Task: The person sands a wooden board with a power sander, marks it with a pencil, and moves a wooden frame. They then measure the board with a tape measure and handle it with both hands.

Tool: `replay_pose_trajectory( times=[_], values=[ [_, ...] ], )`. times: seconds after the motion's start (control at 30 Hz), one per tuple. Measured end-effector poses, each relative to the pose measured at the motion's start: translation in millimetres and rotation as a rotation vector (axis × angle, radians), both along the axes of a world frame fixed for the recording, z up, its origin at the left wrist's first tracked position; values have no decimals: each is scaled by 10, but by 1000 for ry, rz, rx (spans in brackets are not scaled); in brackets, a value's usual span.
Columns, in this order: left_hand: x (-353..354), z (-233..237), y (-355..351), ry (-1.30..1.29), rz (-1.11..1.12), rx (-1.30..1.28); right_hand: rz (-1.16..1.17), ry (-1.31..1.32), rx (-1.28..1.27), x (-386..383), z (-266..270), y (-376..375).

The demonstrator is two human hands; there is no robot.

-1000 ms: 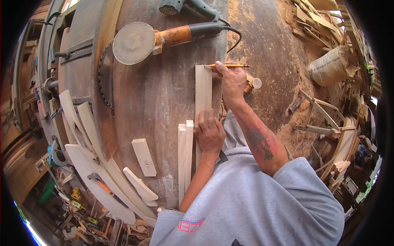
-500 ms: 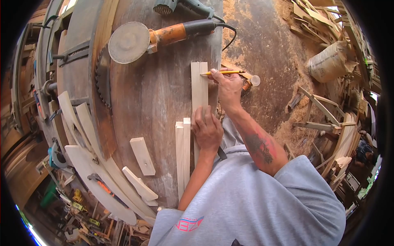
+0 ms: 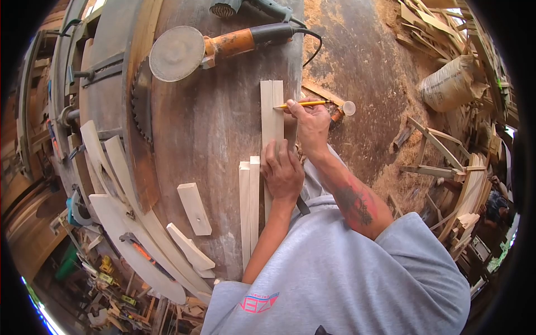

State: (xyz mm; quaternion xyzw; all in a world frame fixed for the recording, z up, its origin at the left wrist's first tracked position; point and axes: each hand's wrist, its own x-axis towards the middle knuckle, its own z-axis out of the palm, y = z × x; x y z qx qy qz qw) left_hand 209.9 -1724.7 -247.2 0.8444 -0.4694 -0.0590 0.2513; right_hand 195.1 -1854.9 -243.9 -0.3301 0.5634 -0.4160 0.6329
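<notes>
My right hand (image 3: 311,120) pinches a yellow pencil (image 3: 314,103), its tip touching a pale wooden board (image 3: 272,125). A thin dark line runs from the board's far end towards that tip. My left hand (image 3: 283,170) lies across the same board lower down, its curled fingers gripping it against the worktable (image 3: 223,123). Two narrow wooden strips (image 3: 249,201) lie side by side just left of my left hand. Further left are a short wooden block (image 3: 194,209) with a small hole and a shaped wooden piece (image 3: 190,245).
An angle grinder (image 3: 229,44) with a round disc lies at the far side, near another power tool (image 3: 226,8). A toothed saw blade (image 3: 141,103) rises at left. Curved planks (image 3: 134,251) carry a clamp-like tool (image 3: 145,254). A sack (image 3: 446,84) stands among sawdust at right.
The pencil tip has moved a little down the board, towards me, and the dark line above it looks longer. My left hand stays on the board; the view has shifted slightly.
</notes>
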Motion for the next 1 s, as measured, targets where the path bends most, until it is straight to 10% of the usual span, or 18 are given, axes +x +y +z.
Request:
replay_pose_trajectory(
  times=[1.0],
  values=[
    [33, -73, 61, 253, 7, -179, 54, 46, 29, -136, 95, 310]
  ],
)
